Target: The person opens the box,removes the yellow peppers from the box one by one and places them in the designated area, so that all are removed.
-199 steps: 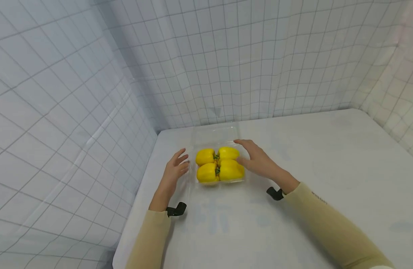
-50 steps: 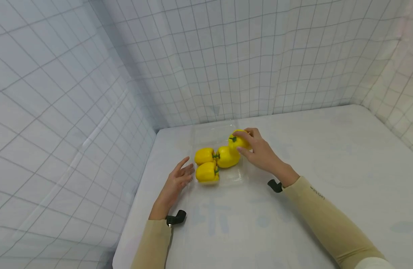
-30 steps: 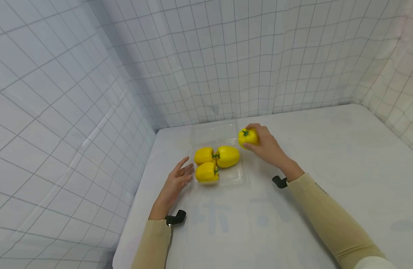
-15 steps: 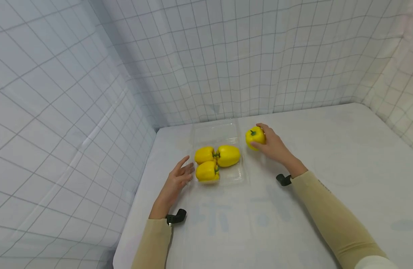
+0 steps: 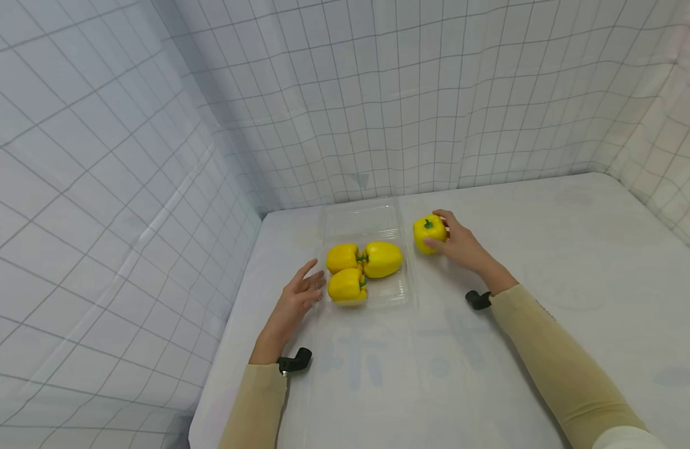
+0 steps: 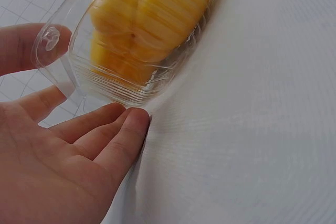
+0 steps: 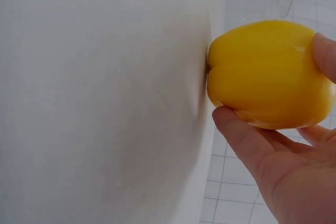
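The right hand (image 5: 461, 248) pinched one yellow pepper (image 5: 428, 234) between its thumb and its fingers. This pepper stood with the stem up, at two o'clock of the clear container (image 5: 391, 289), outside its edge. Its base was at the table (image 5: 412, 374), though full contact I could not tell. Three other yellow peppers (image 5: 382, 259) lay inside, at eight, ten and two o'clock; four o'clock was vacant. The left hand (image 5: 293, 302), fingers spread and loose, touched the container's nine o'clock side. For setting the pepper down well, it seemed wise to let the base take the weight first, then to loosen thumb and fingers evenly, so it would not tip.
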Demonstrator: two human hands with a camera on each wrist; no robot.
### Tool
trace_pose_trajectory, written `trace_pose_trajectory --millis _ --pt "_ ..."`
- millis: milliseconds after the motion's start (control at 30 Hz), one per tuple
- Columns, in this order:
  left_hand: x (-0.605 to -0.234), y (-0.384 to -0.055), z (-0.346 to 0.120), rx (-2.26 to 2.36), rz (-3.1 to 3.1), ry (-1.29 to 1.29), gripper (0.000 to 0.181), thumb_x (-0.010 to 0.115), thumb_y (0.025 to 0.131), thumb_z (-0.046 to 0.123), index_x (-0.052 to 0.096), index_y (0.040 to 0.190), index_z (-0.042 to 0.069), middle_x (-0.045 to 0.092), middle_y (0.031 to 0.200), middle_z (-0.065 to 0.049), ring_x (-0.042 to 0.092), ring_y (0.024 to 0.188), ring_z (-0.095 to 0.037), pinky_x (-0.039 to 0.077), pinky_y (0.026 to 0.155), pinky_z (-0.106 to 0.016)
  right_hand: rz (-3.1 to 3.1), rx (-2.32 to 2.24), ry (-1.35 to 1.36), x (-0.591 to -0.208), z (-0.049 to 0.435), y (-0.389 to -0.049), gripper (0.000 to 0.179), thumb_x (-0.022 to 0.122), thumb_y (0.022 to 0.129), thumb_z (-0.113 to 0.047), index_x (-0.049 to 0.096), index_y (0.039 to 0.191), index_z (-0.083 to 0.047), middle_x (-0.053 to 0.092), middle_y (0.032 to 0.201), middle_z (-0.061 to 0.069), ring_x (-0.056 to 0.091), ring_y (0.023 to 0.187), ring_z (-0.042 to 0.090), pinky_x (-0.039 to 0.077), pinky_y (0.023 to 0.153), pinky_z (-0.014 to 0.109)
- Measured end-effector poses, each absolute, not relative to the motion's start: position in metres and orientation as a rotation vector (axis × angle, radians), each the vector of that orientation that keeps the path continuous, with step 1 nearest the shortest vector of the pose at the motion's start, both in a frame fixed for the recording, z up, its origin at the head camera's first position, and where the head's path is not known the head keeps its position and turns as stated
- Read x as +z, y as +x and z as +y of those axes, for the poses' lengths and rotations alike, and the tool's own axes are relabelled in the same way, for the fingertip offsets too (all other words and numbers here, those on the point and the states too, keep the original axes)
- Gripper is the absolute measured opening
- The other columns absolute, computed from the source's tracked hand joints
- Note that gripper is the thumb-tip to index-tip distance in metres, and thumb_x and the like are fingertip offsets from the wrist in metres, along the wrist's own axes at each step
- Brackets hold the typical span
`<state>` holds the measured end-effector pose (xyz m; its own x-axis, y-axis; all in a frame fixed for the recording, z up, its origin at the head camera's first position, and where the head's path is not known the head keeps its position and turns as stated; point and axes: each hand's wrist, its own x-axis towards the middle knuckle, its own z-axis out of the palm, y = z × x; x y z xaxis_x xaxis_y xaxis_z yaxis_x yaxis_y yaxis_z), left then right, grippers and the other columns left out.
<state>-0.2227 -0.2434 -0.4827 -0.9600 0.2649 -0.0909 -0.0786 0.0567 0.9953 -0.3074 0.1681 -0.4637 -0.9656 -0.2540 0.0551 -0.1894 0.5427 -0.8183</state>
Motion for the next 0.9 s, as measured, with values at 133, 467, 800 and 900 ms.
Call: trace_pose_trajectory --millis 133,467,800,900 --pt "-0.482 -0.222 -0.243 1.994 2.083 0.185 0.069 0.054 0.101 0.007 0.026 0.160 0.027 0.035 0.159 -0.013 0.037 0.144 -0.029 0.032 0.111 -0.048 2.662 -1.431 -0.388 -0.465 0.172 -0.309 0.084 0.067 0.095 -0.046 0.020 0.158 -0.017 0.028 0.159 0.023 0.034 0.142 0.044 0.031 0.110 0.060" --pt "-0.481 -0.221 -0.243 2.000 2.073 0.185 0.068 0.054 0.102 0.007 0.025 0.161 0.025 0.035 0.159 -0.012 0.037 0.143 -0.028 0.031 0.112 -0.049 2.655 -1.400 -0.415 -0.463 0.180 -0.309 0.090 0.074 0.091 -0.039 0.018 0.158 -0.016 0.026 0.161 0.022 0.034 0.141 0.046 0.031 0.109 0.063" --pt "-0.482 -0.222 -0.244 1.995 2.084 0.186 0.068 0.054 0.102 0.007 0.025 0.161 0.024 0.034 0.159 -0.014 0.036 0.144 -0.030 0.029 0.113 -0.053 2.661 -1.352 -0.421 -0.458 0.178 -0.306 0.086 0.074 0.092 -0.032 0.022 0.158 -0.017 0.028 0.159 0.022 0.039 0.138 0.044 0.034 0.107 0.063" --pt "-0.482 -0.222 -0.243 1.994 2.084 0.185 0.068 0.054 0.102 0.006 0.025 0.161 0.023 0.034 0.159 -0.014 0.036 0.144 -0.030 0.028 0.113 -0.053 2.674 -1.345 -0.432 -0.458 0.178 -0.307 0.085 0.074 0.092 -0.031 0.023 0.158 -0.016 0.028 0.160 0.020 0.039 0.138 0.044 0.035 0.107 0.062"
